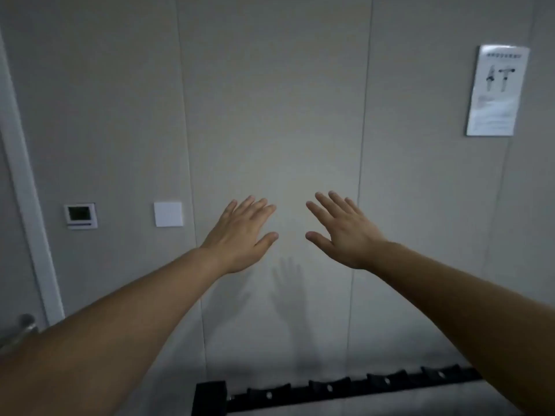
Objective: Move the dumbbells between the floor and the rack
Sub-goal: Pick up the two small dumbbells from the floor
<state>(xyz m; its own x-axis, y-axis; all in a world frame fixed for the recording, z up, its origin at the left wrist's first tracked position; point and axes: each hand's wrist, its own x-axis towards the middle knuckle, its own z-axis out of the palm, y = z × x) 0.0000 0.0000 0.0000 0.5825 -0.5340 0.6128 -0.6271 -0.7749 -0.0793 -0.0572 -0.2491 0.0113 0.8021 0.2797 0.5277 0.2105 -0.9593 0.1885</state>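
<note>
My left hand (243, 232) and my right hand (345, 229) are both stretched out in front of me at mid-height, palms down, fingers spread, holding nothing. They hover side by side before a grey wall. Low at the bottom edge runs the top rail of a black dumbbell rack (330, 388) with several empty cradles. No dumbbell is in view.
A grey panelled wall (270, 115) fills the view. A wall controller (80, 215) and a white switch plate (168, 214) sit at the left, a laminated instruction sheet (497, 90) at the upper right. A door with a metal handle (25, 328) stands at the far left.
</note>
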